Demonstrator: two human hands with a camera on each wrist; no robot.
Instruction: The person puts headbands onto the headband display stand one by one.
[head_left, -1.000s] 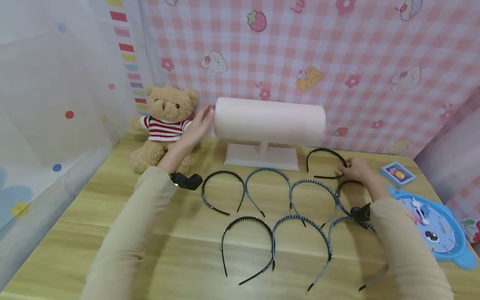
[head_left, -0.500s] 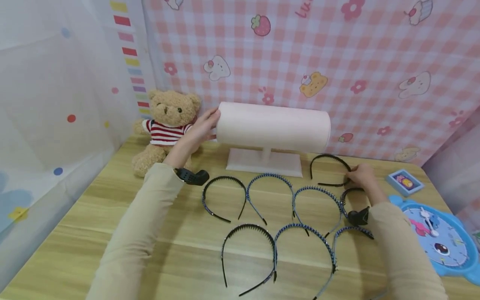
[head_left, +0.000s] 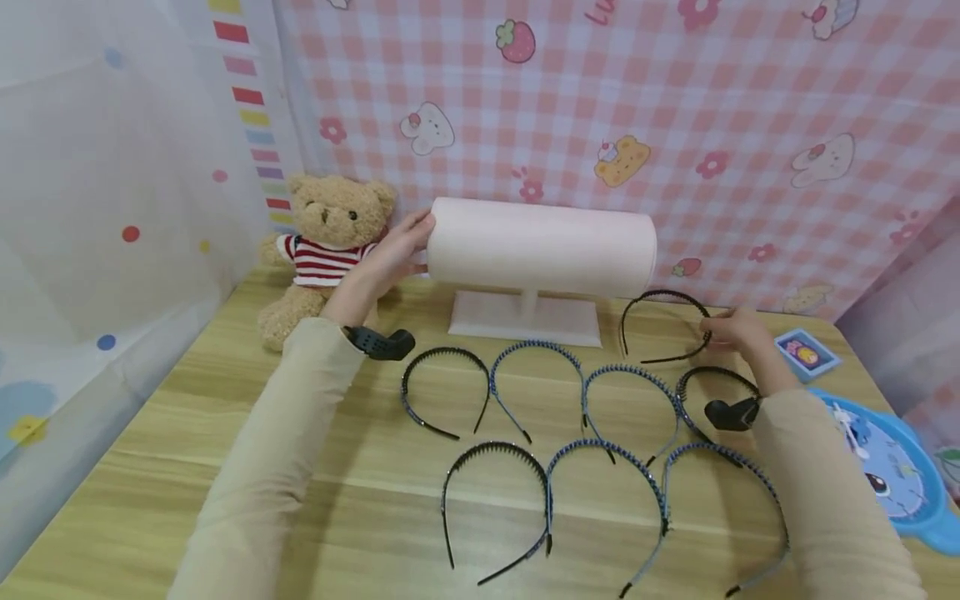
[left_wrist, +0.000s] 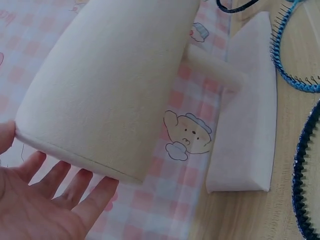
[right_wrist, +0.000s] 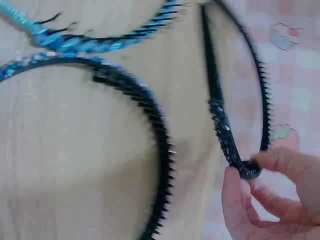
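Pinching a headband (right_wrist: 220, 125), right fingers (right_wrist: 233, 195) over wooden table (head_left: 367, 508), left fingers (left_wrist: 97, 200) straight against roll (head_left: 540, 246), pink gingham (head_left: 480, 92) behind.

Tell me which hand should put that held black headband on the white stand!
Probably the right hand: it pinches the black headband near the white stand's right end. The left hand touches the other end.

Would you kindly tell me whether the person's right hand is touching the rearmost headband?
Touching: the right wrist view plainly shows the right hand pinching the headband between thumb and fingers, at one side of its curve.
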